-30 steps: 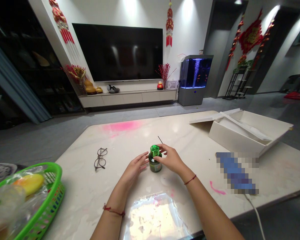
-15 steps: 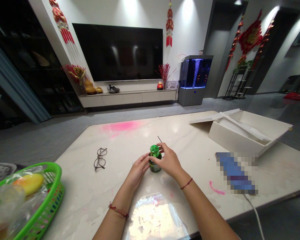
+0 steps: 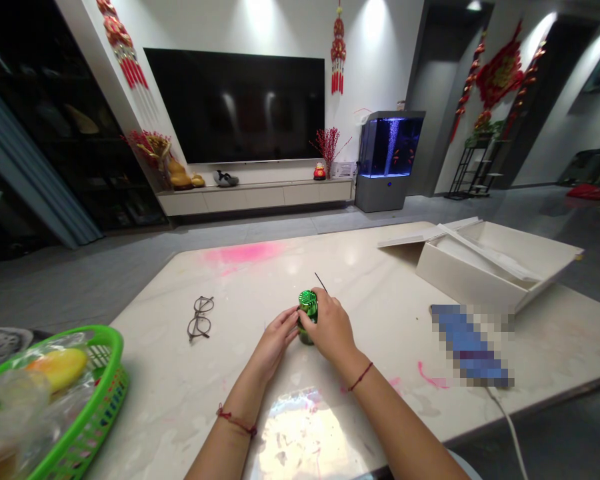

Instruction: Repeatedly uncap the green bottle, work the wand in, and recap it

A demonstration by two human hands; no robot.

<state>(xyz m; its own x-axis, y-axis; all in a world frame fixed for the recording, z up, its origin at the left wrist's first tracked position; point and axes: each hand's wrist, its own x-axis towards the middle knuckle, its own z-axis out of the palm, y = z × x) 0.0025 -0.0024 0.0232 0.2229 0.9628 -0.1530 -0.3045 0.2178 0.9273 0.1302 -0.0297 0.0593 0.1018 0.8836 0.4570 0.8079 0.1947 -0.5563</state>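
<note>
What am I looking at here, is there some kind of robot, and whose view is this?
No robot here: these are a person's bare hands, and every picture comes from one camera worn on that person's head, looking forward and down. The right hand holds a small bottle with a shiny green cap, while the fingertips of the left hand are at its other side. Also on the pale table are eyeglasses, a green basket, an open white box and a blue item pixelated beyond recognition.
</note>
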